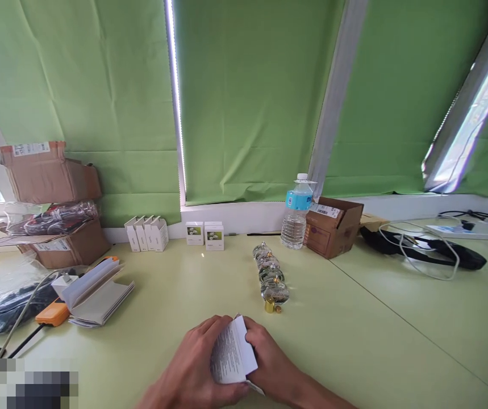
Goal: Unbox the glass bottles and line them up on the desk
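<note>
Near the front of the table, both hands hold a small white carton (229, 355) with fine print on its side. My left hand (199, 358) wraps round its left side, thumb along the lower edge. My right hand (269, 358) grips the right side, with its fingers partly hidden behind a white flap. Beyond the hands runs a row of several round clear glass bottles (271, 275). A gold cap (269, 305) and a small brownish piece (278, 309) lie at the row's near end.
Small white boxes (152, 234) stand at the back, beside two picture-fronted boxes (214, 236). A water bottle (295, 218) stands by a cardboard box (333, 227). Flattened cartons (99, 295), an orange device (53, 312) and stacked boxes (51, 176) are leftward. A black strap (465, 257) with cable lies right.
</note>
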`<action>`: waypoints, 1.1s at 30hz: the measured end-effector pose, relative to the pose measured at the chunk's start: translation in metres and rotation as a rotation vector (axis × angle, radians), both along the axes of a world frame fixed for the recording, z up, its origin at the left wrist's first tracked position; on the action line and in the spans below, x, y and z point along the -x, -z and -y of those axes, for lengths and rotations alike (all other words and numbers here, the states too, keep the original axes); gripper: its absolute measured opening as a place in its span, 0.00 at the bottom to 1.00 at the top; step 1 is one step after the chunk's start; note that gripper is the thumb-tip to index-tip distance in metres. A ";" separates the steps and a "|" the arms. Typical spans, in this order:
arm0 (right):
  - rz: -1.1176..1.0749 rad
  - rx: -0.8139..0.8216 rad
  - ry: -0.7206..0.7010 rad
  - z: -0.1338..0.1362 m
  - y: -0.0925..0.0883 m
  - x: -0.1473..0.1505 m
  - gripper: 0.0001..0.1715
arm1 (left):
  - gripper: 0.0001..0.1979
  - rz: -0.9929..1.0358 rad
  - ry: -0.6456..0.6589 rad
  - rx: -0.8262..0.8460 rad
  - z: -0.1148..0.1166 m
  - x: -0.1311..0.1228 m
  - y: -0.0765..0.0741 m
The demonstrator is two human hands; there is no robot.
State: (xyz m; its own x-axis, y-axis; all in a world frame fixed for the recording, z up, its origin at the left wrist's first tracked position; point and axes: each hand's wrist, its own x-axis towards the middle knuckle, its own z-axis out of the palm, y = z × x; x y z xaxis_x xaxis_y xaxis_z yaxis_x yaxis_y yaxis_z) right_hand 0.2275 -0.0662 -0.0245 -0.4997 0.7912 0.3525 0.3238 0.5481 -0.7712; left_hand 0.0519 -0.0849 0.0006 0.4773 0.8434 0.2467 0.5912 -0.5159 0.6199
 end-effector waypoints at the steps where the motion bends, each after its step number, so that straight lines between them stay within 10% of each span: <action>1: -0.001 0.001 0.002 0.000 0.000 0.000 0.07 | 0.33 -0.002 0.002 0.003 0.000 0.000 -0.001; 25: -0.024 -0.045 0.021 0.000 0.010 0.005 0.04 | 0.40 -0.055 0.019 0.051 0.002 -0.002 -0.008; 33: 0.081 -0.065 0.020 -0.010 0.006 -0.003 0.06 | 0.28 -0.042 -0.071 0.078 0.003 0.000 -0.016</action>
